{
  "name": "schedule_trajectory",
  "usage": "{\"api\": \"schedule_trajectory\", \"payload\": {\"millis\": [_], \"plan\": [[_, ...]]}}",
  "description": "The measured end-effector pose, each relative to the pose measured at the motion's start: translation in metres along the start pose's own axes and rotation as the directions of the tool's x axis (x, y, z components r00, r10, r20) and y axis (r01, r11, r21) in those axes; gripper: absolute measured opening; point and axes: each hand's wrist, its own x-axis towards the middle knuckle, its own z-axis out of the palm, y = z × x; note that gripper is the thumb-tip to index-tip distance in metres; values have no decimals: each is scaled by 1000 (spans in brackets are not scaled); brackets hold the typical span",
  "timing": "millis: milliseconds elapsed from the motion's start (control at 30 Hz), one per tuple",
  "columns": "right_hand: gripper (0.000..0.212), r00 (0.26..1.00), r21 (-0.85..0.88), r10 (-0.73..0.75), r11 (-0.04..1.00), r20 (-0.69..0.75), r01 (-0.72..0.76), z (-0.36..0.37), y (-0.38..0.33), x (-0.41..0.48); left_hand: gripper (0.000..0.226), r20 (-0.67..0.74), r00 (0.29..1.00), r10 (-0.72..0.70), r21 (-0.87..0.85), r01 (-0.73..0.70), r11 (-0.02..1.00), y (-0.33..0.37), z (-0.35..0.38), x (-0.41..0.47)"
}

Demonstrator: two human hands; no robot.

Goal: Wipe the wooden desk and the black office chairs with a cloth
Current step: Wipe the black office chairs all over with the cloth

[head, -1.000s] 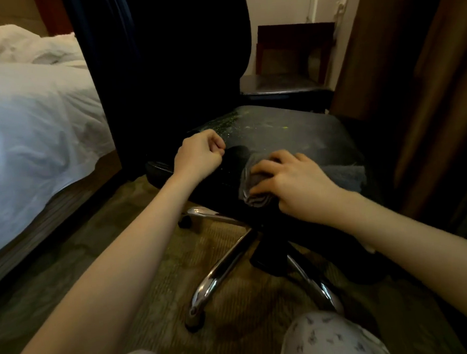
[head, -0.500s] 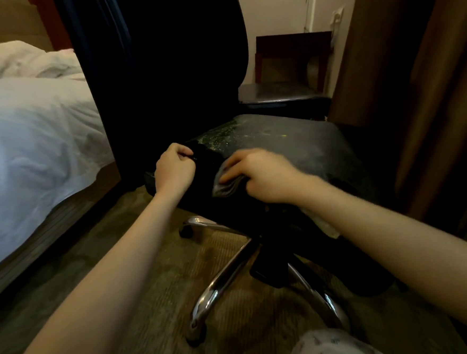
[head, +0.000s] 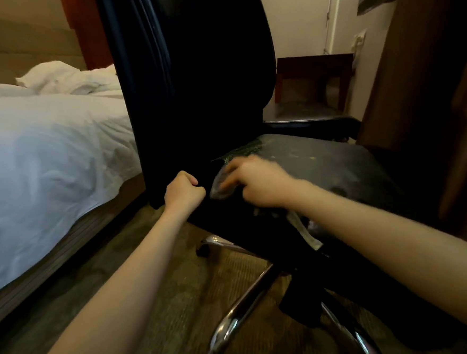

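Observation:
A black office chair (head: 336,167) stands right in front of me, its tall back on the left and its worn, speckled seat on the right. My right hand (head: 257,184) presses a grey cloth (head: 222,184) onto the seat's front left part, close to the backrest; the hand is blurred. My left hand (head: 183,192) is closed in a fist at the seat's left edge, gripping the chair's dark edge. A loose end of the cloth (head: 306,232) hangs below my right wrist. A second black chair seat (head: 305,119) shows behind.
A bed with white sheets (head: 46,162) stands close on the left. The chair's chrome legs (head: 244,308) spread over the carpet below. A brown curtain (head: 435,79) hangs on the right, and a dark wooden side table (head: 313,69) stands by the far wall.
My right hand has slid the cloth left and farther up the seat toward the backrest. My left hand has stayed fisted at the seat's left edge. The view has shifted.

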Motion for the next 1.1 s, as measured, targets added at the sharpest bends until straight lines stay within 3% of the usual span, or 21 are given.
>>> {"api": "schedule_trajectory", "payload": {"millis": [67,133,233,333,467,567,633,700,767,833,900,1000,1100], "plan": [[46,996,-58,-34,998,83,39,13,-7,2,21,20,1000,12,6,-12,1000,-2,-1,6],[42,994,-6,89,996,71,-89,15,18,15,26,72,996,44,43,-47,998,0,-2,13],[29,932,-85,355,933,67,-349,18,66,33,27,175,984,22,102,-41,994,7,-3,25],[25,896,2,443,897,21,-443,19,83,44,22,175,984,2,139,-27,990,5,-5,32],[47,953,265,283,932,-111,-246,7,49,56,26,159,986,-42,118,23,993,-3,-8,43],[48,998,118,51,992,-44,-45,22,5,54,32,165,984,-68,164,41,986,-5,-7,50],[43,1000,80,21,997,-10,-20,32,8,54,35,171,982,-78,177,48,983,-6,-7,52],[38,984,85,177,981,-14,-175,35,36,68,36,186,978,-92,139,67,988,-10,-9,55],[31,926,-18,378,926,2,-378,38,74,80,37,212,970,-122,98,103,990,-12,-11,57],[28,875,-44,485,874,-4,-485,38,96,81,36,209,966,-149,47,142,989,-14,-12,57],[28,893,25,450,893,-29,-449,34,101,85,38,204,961,-186,-25,195,981,-15,-13,58],[41,953,236,283,938,-106,-253,27,72,91,36,188,964,-189,31,186,982,-15,-11,60],[46,995,170,36,985,-97,-19,36,18,91,36,225,956,-189,71,177,982,-16,-11,62]]}}
